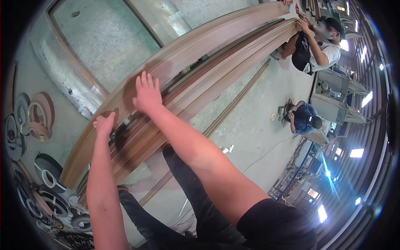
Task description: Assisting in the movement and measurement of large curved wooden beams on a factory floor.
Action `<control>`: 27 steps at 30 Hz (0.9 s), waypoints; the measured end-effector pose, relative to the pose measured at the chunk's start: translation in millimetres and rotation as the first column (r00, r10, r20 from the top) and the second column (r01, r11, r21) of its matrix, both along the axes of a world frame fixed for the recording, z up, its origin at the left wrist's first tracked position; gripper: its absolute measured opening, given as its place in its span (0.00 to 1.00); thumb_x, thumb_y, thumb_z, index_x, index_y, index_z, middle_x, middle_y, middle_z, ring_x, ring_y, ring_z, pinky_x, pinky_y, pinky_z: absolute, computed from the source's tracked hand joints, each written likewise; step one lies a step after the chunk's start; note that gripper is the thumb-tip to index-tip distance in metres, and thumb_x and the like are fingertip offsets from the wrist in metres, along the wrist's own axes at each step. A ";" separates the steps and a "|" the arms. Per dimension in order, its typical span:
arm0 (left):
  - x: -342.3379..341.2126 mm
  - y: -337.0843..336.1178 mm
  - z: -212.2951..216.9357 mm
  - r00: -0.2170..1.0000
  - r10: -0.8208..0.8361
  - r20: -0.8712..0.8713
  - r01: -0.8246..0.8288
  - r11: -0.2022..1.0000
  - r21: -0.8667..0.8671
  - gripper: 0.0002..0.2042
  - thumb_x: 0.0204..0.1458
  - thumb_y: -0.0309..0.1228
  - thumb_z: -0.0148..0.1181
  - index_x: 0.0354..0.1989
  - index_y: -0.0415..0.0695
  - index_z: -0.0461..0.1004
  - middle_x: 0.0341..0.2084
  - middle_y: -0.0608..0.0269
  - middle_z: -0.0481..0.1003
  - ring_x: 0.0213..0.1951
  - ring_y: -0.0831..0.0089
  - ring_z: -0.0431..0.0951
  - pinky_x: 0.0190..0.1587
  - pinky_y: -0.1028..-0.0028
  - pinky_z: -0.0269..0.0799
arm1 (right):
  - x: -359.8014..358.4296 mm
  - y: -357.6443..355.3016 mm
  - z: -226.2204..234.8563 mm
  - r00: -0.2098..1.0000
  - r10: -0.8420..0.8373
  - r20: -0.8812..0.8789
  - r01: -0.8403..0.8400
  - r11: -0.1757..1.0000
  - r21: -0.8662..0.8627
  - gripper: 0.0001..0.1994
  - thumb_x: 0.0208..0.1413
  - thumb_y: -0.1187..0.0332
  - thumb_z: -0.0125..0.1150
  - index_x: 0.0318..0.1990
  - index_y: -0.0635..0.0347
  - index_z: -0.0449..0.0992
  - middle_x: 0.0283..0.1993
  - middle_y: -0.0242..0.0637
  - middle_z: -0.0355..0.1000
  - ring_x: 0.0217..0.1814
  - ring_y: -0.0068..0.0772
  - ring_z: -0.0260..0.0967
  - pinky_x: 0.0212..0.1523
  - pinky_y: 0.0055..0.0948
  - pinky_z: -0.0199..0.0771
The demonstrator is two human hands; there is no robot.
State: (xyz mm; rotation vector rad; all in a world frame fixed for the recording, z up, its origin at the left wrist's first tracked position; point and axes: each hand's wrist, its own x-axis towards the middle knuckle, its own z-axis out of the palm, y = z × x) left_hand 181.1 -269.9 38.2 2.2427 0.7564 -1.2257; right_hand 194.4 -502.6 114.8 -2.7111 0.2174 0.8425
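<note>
A long, wide brown wood-grain plank (183,52) runs from the lower left to the upper right, bowed by the lens. My right hand (148,95) lies open on its face, fingers spread and stretched out. Closer to the plank's left end, my left hand (105,123) is closed at the plank, thumb up and fingers bent; the fingertips are partly hidden. Along the plank's near side lie several long brown grooved profiles (200,98), which my forearms cross. A narrow gap with dark supports separates them from the plank.
At the far end, a person in a cap (323,46) has hands by the profiles. Another person (306,118) crouches on the floor at right. Rolls of edging strip (41,112) lie at left. Thin strips (237,104) stretch over the floor. A large framed panel (104,37) stands beyond.
</note>
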 end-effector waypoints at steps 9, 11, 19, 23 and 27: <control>-21.1 -8.2 0.1 0.992 -0.097 0.076 0.092 0.994 0.065 0.57 0.48 0.53 0.64 0.72 0.22 0.38 0.69 0.14 0.37 0.74 0.28 0.34 0.76 0.51 0.37 | 1.2 -27.9 -4.9 0.997 -0.007 -0.079 0.009 0.999 0.031 0.41 0.56 0.62 0.62 0.75 0.65 0.50 0.82 0.52 0.32 0.84 0.51 0.33 0.78 0.52 0.42; -27.5 -8.1 -0.2 0.990 -0.114 0.088 0.110 0.993 0.053 0.57 0.48 0.52 0.64 0.72 0.22 0.36 0.70 0.14 0.35 0.74 0.28 0.33 0.76 0.51 0.37 | 1.8 -26.7 -5.4 0.997 0.003 -0.073 -0.002 1.000 0.017 0.42 0.56 0.63 0.62 0.75 0.65 0.49 0.82 0.52 0.32 0.84 0.52 0.33 0.78 0.51 0.44; -49.5 -4.8 6.7 0.961 -0.180 0.210 0.181 0.983 0.016 0.57 0.47 0.46 0.67 0.73 0.25 0.34 0.71 0.18 0.30 0.74 0.30 0.30 0.76 0.51 0.37 | 1.6 -29.8 -12.8 0.987 0.097 -0.129 -0.102 0.994 -0.032 0.51 0.54 0.56 0.70 0.76 0.65 0.42 0.82 0.54 0.25 0.84 0.55 0.30 0.78 0.49 0.47; -48.8 -15.4 17.3 0.878 -0.310 0.364 0.295 0.950 0.097 0.53 0.44 0.46 0.69 0.71 0.26 0.44 0.68 0.21 0.48 0.72 0.32 0.44 0.74 0.46 0.41 | -2.1 -37.9 -28.7 0.980 0.191 -0.049 -0.196 0.967 -0.163 0.48 0.53 0.53 0.68 0.75 0.66 0.49 0.80 0.59 0.35 0.83 0.57 0.33 0.78 0.52 0.45; -46.8 -27.6 29.8 0.870 -0.397 0.293 0.353 0.915 0.195 0.52 0.46 0.52 0.68 0.72 0.29 0.51 0.71 0.29 0.49 0.74 0.38 0.44 0.76 0.49 0.36 | -3.9 -57.1 -37.7 0.921 0.390 -0.018 -0.390 0.916 -0.094 0.47 0.54 0.52 0.66 0.75 0.67 0.49 0.79 0.63 0.40 0.83 0.62 0.29 0.80 0.51 0.37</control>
